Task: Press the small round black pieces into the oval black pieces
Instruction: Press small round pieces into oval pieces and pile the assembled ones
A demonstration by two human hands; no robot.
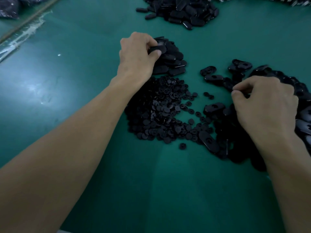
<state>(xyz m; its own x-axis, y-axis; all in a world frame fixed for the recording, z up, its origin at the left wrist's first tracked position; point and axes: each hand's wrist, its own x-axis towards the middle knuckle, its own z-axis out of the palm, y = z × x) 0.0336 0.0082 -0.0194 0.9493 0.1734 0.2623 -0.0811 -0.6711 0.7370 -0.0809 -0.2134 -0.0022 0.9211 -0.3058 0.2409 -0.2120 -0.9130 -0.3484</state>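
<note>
A heap of small round black pieces (158, 111) lies in the middle of the green table (84, 81). Behind it sits a pile of oval black pieces (173, 61). My left hand (136, 56) reaches over that pile and pinches one oval piece (158, 48) between thumb and fingers. My right hand (264, 106) rests over the oval pieces on the right (286, 81), thumb and forefinger pinched together; what they hold is too small and dark to tell. A single oval piece (208, 142) lies near the front of the round heap.
A larger heap of oval black pieces (181, 10) lies at the far edge. Clear plastic wrapping (21, 37) and a dark bag (8, 7) sit at the far left. A stray round piece (182, 146) lies alone near the front.
</note>
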